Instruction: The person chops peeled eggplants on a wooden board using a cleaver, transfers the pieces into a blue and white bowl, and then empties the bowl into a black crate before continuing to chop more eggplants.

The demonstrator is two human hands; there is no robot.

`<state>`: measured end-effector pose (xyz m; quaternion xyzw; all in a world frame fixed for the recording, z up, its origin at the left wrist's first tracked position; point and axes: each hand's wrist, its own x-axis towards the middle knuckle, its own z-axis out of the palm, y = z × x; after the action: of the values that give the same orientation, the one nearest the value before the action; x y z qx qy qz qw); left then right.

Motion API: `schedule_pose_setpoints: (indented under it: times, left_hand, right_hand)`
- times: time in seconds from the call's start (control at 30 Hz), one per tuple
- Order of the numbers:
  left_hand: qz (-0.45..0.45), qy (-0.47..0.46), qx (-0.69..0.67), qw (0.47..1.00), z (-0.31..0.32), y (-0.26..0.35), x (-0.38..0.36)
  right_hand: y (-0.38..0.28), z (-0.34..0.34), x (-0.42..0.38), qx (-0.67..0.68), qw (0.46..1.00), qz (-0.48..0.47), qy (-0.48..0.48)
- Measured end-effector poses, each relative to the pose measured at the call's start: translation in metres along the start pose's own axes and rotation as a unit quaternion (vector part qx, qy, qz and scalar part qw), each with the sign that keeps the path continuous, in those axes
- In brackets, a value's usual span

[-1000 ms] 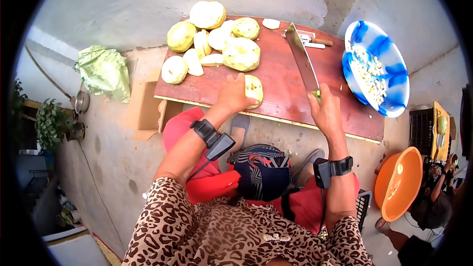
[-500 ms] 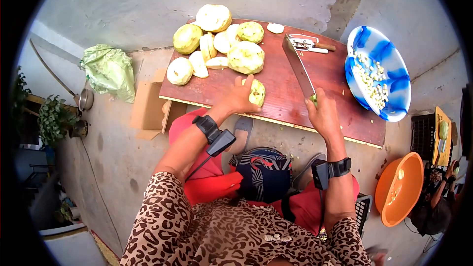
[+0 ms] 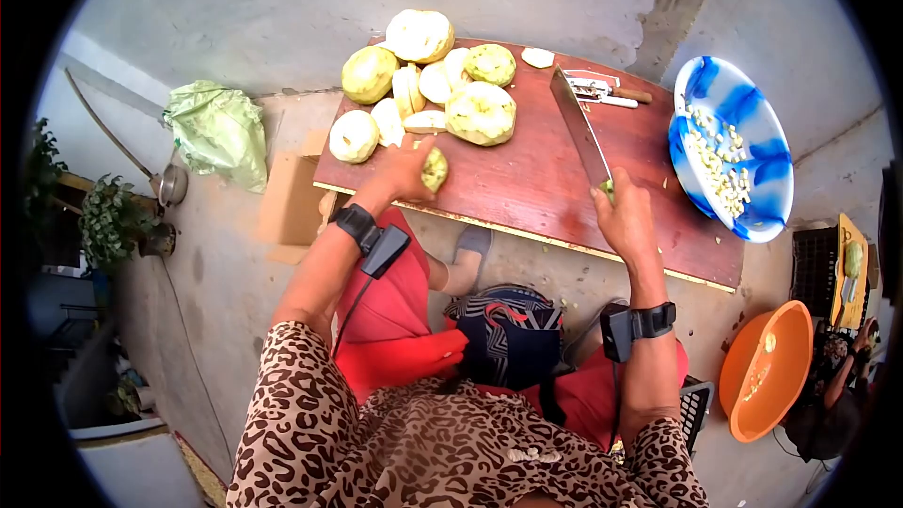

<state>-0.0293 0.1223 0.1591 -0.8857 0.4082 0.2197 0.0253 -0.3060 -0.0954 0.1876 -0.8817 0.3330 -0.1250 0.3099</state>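
My left hand [image 3: 405, 169] is closed around a peeled green-yellow vegetable piece [image 3: 434, 169] near the front edge of the red-brown table [image 3: 527, 179]. In my right hand [image 3: 625, 214] is the green handle of a large knife [image 3: 580, 132], its blade pointing away from me over the table. Behind my left hand lie several peeled round vegetables [image 3: 481, 114] and pale cut slices [image 3: 407, 91]. A peeler [image 3: 588, 87] and a wooden-handled tool [image 3: 630, 94] lie beyond the knife.
A blue-and-white basin [image 3: 701, 85] with diced pieces stands at the table's right. An orange basin [image 3: 752, 414] is on the floor below it; another person [image 3: 828, 404] is at far right. A cardboard box [image 3: 287, 212] and green bag [image 3: 216, 136] are at left.
My left hand has moved left along the table with the vegetable piece. My right hand still holds the knife in nearly the same pose. The whole view has shifted slightly.
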Motion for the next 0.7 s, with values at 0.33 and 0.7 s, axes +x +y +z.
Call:
schedule_pose_setpoints:
  times: [0.33,0.7]
  left_hand:
    - [0.01,0.172,-0.076,0.982,-0.025,-0.026,0.031]
    - [-0.103,0.148,0.045,0.983,0.001,-0.006,0.081]
  right_hand:
    - [-0.009,-0.005,-0.001,-0.004,1.0,0.005,-0.005]
    - [-0.011,-0.016,-0.004,0.006,1.0,0.005,0.012]
